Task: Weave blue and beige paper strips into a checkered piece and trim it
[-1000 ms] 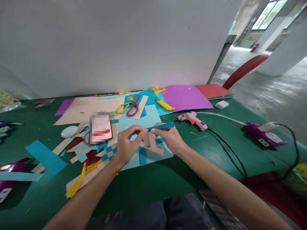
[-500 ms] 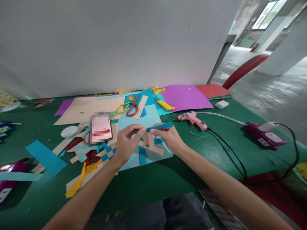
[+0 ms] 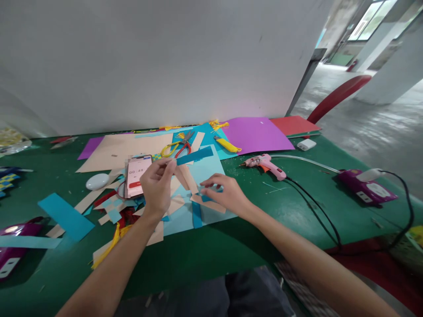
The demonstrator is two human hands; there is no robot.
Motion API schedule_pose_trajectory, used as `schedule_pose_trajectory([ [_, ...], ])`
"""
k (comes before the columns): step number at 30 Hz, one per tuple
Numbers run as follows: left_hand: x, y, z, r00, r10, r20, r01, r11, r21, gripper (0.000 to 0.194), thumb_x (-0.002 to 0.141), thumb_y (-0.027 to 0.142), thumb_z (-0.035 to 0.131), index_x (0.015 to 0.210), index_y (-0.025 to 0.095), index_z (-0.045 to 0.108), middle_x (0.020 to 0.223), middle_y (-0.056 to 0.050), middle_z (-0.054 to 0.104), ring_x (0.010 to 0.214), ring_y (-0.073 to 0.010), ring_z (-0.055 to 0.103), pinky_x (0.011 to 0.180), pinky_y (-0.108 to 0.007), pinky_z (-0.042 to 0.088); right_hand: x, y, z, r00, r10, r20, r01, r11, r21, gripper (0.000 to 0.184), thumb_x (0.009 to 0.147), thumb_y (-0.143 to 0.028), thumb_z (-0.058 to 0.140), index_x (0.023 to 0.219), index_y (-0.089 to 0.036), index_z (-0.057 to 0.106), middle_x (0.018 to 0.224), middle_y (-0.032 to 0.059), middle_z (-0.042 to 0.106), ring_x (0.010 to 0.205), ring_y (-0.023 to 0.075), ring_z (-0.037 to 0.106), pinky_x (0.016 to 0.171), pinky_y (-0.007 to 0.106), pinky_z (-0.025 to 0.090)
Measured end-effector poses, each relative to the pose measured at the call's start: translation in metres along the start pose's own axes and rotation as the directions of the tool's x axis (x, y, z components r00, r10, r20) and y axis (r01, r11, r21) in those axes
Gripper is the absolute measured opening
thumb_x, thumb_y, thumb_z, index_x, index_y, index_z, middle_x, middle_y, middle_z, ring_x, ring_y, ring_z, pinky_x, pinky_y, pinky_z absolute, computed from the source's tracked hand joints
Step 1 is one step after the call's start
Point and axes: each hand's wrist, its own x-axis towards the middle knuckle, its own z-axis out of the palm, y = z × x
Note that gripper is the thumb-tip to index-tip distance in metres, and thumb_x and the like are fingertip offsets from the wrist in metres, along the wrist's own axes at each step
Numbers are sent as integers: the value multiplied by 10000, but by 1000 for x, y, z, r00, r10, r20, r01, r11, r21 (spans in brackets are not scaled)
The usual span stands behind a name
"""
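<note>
My left hand (image 3: 157,184) is raised above the table and pinches one end of a dark blue paper strip (image 3: 194,156), which sticks out to the right. My right hand (image 3: 222,193) rests with fingers down on crossed tan and blue strips (image 3: 202,200) that lie on a light blue sheet (image 3: 211,169). A phone (image 3: 138,175) lies just left of my left hand.
Red and yellow scissors (image 3: 180,147), a yellow cutter (image 3: 227,144) and a pink glue gun (image 3: 266,164) with its black cable lie beyond and to the right. Tan, purple and red sheets cover the back of the green table (image 3: 205,251). Woven scraps and a blue strip (image 3: 65,216) lie left.
My left hand has carried the dark blue strip up and to the left. My right hand let go of it and dropped onto the crossed strips.
</note>
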Motion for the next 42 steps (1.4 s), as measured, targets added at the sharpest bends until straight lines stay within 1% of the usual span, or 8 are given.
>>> schedule_pose_trajectory([
  [3,-1,-1,1,1000,3,-5,-3,1000,0,196,762,363,706,843,185,701,743,-9,657,661,-113,602,649,-224,513,-5,2,10,969,-208,136,246,876,-414,311,793,-374,673,1015,-159,701,1056,124,644,1027,278,531,841,422,415],
  [5,-2,-1,2,1000,4,10,-3,1000,-16,183,767,360,704,834,189,701,747,-9,658,669,-112,601,659,-223,513,-8,4,15,948,-244,206,317,793,-521,330,798,-391,673,1023,-150,690,1123,131,619,1073,296,498,846,439,403],
  [19,-5,0,5,998,-59,28,61,992,-107,203,747,375,725,819,186,708,724,-11,639,676,-126,591,687,-246,512,-10,5,24,913,-326,247,409,713,-570,196,890,-238,544,866,-138,712,971,112,655,1009,258,500,762,390,402],
  [24,-5,-2,4,996,-83,20,85,986,-141,197,748,364,728,819,181,709,765,-21,651,728,-138,607,744,-277,523,-8,7,24,917,-354,184,395,745,-537,182,883,-200,530,848,-133,696,885,102,663,961,251,508,766,392,426],
  [28,-3,-1,4,994,-108,17,110,979,-174,222,732,373,740,813,170,700,750,-16,631,718,-134,601,731,-279,530,-4,5,20,918,-391,64,384,839,-385,168,864,-149,519,773,-153,660,869,92,665,909,219,517,812,370,461],
  [35,3,2,4,974,-227,-8,212,925,-316,227,687,354,772,790,169,690,733,5,604,675,-114,591,669,-253,526,1,2,6,994,-100,-35,98,993,-65,130,781,-98,567,778,-204,641,805,30,679,857,181,587,719,284,496],
  [38,3,1,2,982,-191,-7,183,952,-246,228,713,365,750,815,169,693,747,-3,614,693,-122,592,682,-256,518,3,2,-4,996,-63,-61,63,998,-9,131,831,-169,549,843,-208,673,788,13,688,697,137,603,661,250,479],
  [42,-2,6,0,996,-54,74,56,998,-17,200,761,364,702,828,176,698,730,-10,627,675,-125,572,626,-228,484,4,2,-22,997,12,-75,-12,1000,-10,195,881,-301,533,895,-205,702,707,11,670,494,101,555,526,235,432],
])
